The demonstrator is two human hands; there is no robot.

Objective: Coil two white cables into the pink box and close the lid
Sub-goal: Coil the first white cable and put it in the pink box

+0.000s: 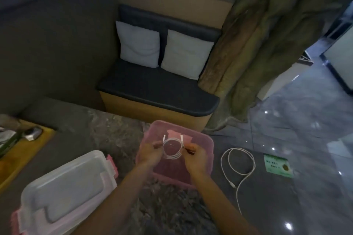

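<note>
While both hands hold it, the coiled white cable [172, 148] hangs in a small ring just over the open pink box [207, 155]. The left hand [148, 153] pinches the left side of the ring, and the right hand [195, 156] pinches the right side. Both cable ends stick up at the top of the ring.

I think the ring could spring open if either hand lets go too soon. Then the loops would spill over the box wall and need coiling again. The ends could also catch on the rim.

The second white cable [237, 162] lies loose on the desk, just to the right of the box, with its tail running toward the near edge. It is not coiled yet. A green card [278, 166] lies beyond it, closer to the right edge. The clear lid [65, 191] with pink clips sits off the box, at the near left corner. Nothing sits between the ring and the box. A dark bench [158, 89] with two pillows stands past the far edge.
</note>
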